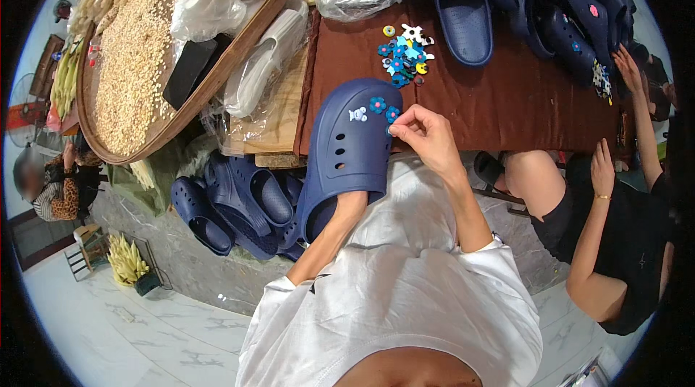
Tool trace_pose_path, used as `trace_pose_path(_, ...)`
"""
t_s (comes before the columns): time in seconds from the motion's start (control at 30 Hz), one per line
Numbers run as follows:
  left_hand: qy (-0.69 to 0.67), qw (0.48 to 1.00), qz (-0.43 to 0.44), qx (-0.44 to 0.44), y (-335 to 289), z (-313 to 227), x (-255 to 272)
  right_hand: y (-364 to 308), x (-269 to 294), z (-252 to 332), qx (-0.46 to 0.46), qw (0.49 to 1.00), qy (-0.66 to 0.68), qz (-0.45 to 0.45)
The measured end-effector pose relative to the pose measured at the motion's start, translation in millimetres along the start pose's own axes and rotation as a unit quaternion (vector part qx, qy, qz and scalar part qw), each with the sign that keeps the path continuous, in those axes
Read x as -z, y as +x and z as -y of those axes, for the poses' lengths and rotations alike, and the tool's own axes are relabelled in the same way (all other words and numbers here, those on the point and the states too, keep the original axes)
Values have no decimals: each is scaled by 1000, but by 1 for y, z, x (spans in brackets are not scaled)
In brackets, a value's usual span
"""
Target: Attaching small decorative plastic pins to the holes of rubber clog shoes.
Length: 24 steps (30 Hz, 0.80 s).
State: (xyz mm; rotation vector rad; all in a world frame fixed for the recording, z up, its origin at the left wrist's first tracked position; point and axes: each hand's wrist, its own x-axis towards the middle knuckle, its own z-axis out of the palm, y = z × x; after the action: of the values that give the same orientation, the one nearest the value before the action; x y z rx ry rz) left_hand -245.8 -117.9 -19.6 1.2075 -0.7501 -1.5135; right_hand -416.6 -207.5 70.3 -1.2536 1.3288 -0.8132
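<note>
A brown cloth covers the surface (536, 115), with pale wood bare at its left end. Marble-patterned tiles make up the floor (181, 351), and a grey stone block (217, 285) stands below the surface on the left. A person in black (633, 257) sits at the right, one hand (626, 72) reaching to the clogs there; another person (54, 191) is at the left margin.

The navy clog (351, 148) is upright at the near edge of the surface, in front of the wearer's white shirt (405, 264), hiding part of the cloth behind it. The left hand (351, 202) is inside it; its fingers cannot be seen, so their state cannot be told. The right hand (431, 142) has thumb and forefinger pinched on what looks like a small blue charm (392, 129) at the clog's right side, just beside two flower charms (378, 104).

Farther off lie loose charms (400, 55). More navy clogs (463, 18) crowd the far right, others (246, 206) the left below. A tray (187, 113) of pale kernels (130, 68) and a bagged grey clog (262, 65) fill the far left.
</note>
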Motion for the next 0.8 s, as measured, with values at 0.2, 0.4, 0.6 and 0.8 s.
trace_pose_path(0.2,92,995,-4,-39,4,8,4,5,-8,-8,41,999,-16,-23)
trace_pose_path(0.4,-240,961,-73,113,8,-64,-36,2,-28,-28,73,992,35,-96)
trace_pose_path(0.6,-256,954,-89,126,2,-57,-29,6,-24,-33,87,992,46,-82)
trace_pose_path(0.8,-138,977,-3,162,-9,-58,-8,11,-20,-28,74,994,45,-67)
